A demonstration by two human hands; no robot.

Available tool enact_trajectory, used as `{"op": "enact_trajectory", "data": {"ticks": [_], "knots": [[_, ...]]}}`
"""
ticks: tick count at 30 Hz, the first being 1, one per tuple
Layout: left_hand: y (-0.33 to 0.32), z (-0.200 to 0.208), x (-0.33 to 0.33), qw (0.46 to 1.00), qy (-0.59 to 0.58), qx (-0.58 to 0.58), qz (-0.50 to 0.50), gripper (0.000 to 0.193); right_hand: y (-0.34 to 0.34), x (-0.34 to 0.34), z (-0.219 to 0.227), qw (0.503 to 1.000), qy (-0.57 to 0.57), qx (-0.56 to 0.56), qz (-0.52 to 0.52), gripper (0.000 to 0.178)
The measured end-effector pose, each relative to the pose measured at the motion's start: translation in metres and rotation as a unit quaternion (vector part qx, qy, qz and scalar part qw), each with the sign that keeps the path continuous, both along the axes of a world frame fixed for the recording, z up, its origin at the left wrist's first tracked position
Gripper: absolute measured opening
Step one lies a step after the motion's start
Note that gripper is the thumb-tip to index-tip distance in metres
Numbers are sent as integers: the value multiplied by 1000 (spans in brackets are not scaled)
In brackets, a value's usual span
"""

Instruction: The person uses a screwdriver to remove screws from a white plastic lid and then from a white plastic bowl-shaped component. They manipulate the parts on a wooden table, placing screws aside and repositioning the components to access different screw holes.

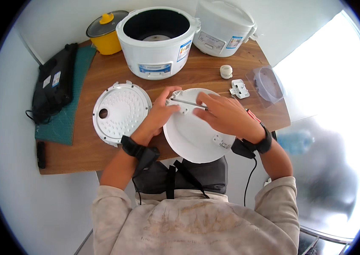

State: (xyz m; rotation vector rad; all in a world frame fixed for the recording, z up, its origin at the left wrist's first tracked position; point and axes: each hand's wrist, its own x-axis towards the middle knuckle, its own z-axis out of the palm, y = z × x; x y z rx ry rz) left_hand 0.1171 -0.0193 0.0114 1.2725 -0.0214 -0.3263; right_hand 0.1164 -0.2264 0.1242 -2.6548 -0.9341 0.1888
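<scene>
A round white rice cooker lid shell is tilted over the table's front edge, its hollow side facing up. My left hand grips its upper left rim beside a small white bracket. My right hand is closed round a screwdriver; its slim metal shaft reaches left across the shell to that bracket, and a red and black part shows behind the hand. Whether the tip sits in a screw is too small to tell. To the left of the shell lies a dimpled metal inner lid plate with a round hole.
At the back stand an open white rice cooker, a closed white one and a yellow pot. A white steam cap, a white plastic part and a clear box lie right. A black bag rests on a green mat.
</scene>
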Motion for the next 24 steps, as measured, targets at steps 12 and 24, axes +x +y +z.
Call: {"op": "enact_trajectory", "data": {"ticks": [12,24], "knots": [[-14,7,-56,970,53,-147,184,62,-43,-43,-6,996,-47,33,-65,9],[-19,-19,-69,972,1,-104,213,63,-26,-5,-7,986,-127,-51,99,29]]}}
